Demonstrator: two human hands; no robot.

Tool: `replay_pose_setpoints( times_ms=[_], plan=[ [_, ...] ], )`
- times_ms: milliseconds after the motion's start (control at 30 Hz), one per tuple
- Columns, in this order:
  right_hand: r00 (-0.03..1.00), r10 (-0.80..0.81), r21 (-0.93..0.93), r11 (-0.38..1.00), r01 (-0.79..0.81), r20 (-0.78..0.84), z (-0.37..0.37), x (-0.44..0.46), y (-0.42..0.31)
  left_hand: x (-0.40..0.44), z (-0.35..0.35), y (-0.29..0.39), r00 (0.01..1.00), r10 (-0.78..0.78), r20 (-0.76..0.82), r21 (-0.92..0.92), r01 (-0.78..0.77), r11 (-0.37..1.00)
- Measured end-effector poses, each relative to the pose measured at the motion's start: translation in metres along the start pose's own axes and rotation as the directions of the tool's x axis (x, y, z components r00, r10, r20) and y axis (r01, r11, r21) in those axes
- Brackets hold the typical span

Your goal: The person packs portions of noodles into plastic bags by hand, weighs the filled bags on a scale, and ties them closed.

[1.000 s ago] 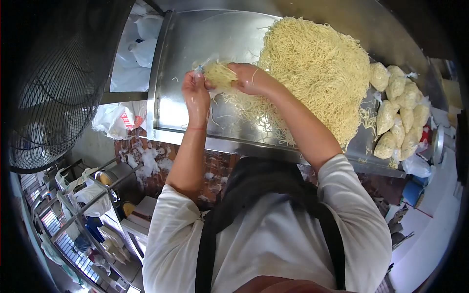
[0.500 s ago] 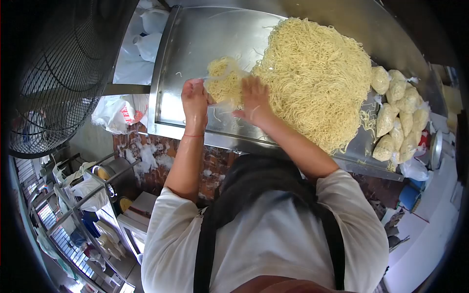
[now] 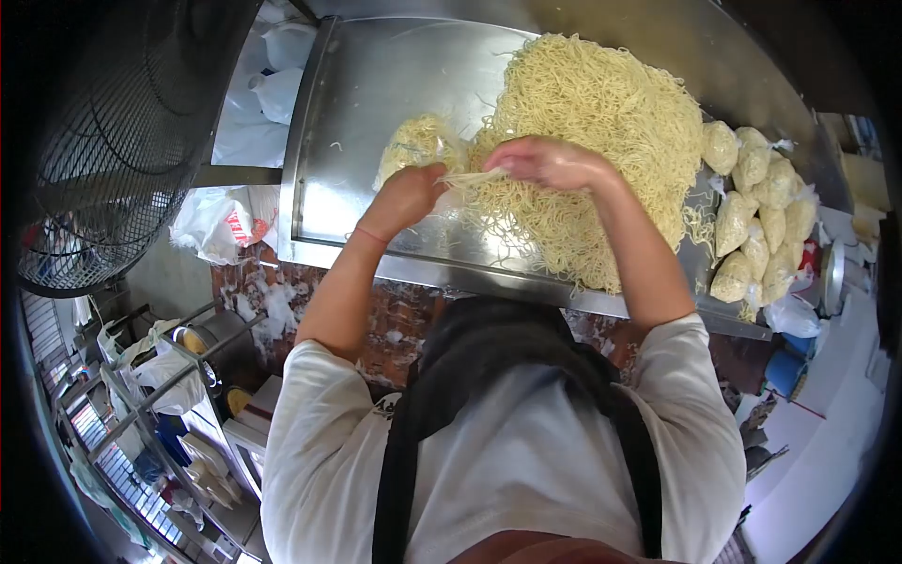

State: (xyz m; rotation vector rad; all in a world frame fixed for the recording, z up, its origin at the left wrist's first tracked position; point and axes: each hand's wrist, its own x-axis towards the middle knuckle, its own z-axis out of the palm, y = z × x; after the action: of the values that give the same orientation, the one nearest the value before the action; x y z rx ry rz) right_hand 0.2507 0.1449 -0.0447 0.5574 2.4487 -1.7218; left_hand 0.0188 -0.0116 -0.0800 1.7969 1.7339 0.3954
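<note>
A clear plastic bag of noodles (image 3: 413,143) rests on the metal tray (image 3: 376,75), with its neck stretched to the right. My left hand (image 3: 413,195) is closed round the neck close to the filled part. The twisted end of the bag runs from there to my right hand (image 3: 545,163), whose fingers pinch it. That right hand is over the lower left side of a large heap of loose yellow noodles (image 3: 601,113). Some strands lie scattered on the metal below both hands.
Several tied bags of noodles (image 3: 752,202) are piled at the right end of the tray. A black wire fan guard (image 3: 94,179) stands at the left. White plastic jugs (image 3: 282,94) and a white bag with red print (image 3: 221,226) sit beyond the tray's left edge.
My right hand has come out from the bag's opening, moved right and taken the bag's end. The left hand has shifted right and down onto the neck, which is now gathered and twisted.
</note>
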Motion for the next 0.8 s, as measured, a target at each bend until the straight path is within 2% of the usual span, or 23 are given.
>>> replay_pose_setpoints(
  times_ms=[67,133,200,267,300,367,400,433,467,500,567,600,667,700,733,800],
  plan=[
    [0.981,0.192,0.299,0.935,-0.190,0.023,-0.032,-0.028,-0.011,-0.011,0.000,-0.011,0.999,-0.035,-0.018,0.065,0.036,0.997],
    [0.954,0.299,0.505,0.828,-0.242,-0.032,-0.062,-0.055,-0.009,-0.024,-0.002,-0.025,0.995,-0.082,-0.063,0.090,0.087,0.992],
    [0.975,0.092,0.570,0.821,0.040,-0.202,-0.093,-0.082,0.016,-0.037,-0.002,-0.035,0.985,-0.127,-0.118,0.070,0.136,0.988],
    [0.912,0.160,0.725,0.665,0.182,-0.377,-0.124,-0.103,0.033,-0.047,0.001,-0.041,0.964,-0.154,-0.218,0.031,0.165,0.986],
    [0.843,0.263,0.658,0.740,0.135,-0.469,-0.137,-0.107,0.049,-0.052,0.001,-0.042,0.948,-0.169,-0.269,0.012,0.179,0.984],
    [0.635,0.405,0.523,0.853,-0.003,-0.658,-0.155,-0.104,0.094,-0.061,-0.014,-0.019,0.896,-0.365,-0.254,-0.226,0.312,0.923],
    [0.511,0.390,0.278,0.918,-0.283,-0.766,-0.155,-0.095,0.117,-0.063,-0.020,-0.011,0.862,-0.452,-0.228,-0.341,0.365,0.867],
    [0.403,0.311,0.038,0.828,-0.559,-0.861,-0.152,-0.086,0.142,-0.066,-0.012,-0.017,0.830,-0.475,-0.291,-0.443,0.323,0.836],
    [0.330,0.180,-0.162,0.600,-0.783,-0.927,-0.146,-0.077,0.131,-0.069,0.001,-0.025,0.790,-0.504,-0.350,-0.539,0.270,0.798],
    [0.310,0.277,-0.140,0.497,-0.856,-0.910,-0.136,-0.069,0.121,-0.071,0.010,-0.034,0.750,-0.556,-0.359,-0.651,0.226,0.725],
    [0.365,0.345,-0.331,0.153,-0.931,-0.865,-0.089,-0.035,0.080,-0.071,0.020,-0.040,0.675,-0.666,-0.317,-0.849,0.111,0.517],
    [0.486,0.432,-0.428,0.230,-0.874,-0.760,-0.069,-0.015,0.063,-0.069,0.022,-0.039,0.648,-0.718,-0.255,-0.926,0.051,0.374],
    [0.761,0.461,-0.693,0.353,-0.629,-0.457,0.001,0.013,-0.026,-0.060,0.015,-0.023,0.663,-0.713,-0.229,-0.968,-0.082,0.236],
    [0.826,0.442,-0.651,0.520,-0.553,-0.348,0.034,0.035,-0.027,-0.056,0.009,-0.015,0.666,-0.715,-0.214,-0.977,-0.141,0.162],
    [0.863,0.422,-0.636,0.592,-0.495,-0.278,0.066,0.050,-0.027,-0.053,0.003,-0.009,0.668,-0.717,-0.201,-0.976,-0.202,0.085],
    [0.882,0.472,-0.374,0.815,-0.442,-0.014,0.094,0.071,-0.008,-0.051,-0.010,0.000,0.661,-0.716,-0.225,-0.963,-0.265,0.059]
  ],
)
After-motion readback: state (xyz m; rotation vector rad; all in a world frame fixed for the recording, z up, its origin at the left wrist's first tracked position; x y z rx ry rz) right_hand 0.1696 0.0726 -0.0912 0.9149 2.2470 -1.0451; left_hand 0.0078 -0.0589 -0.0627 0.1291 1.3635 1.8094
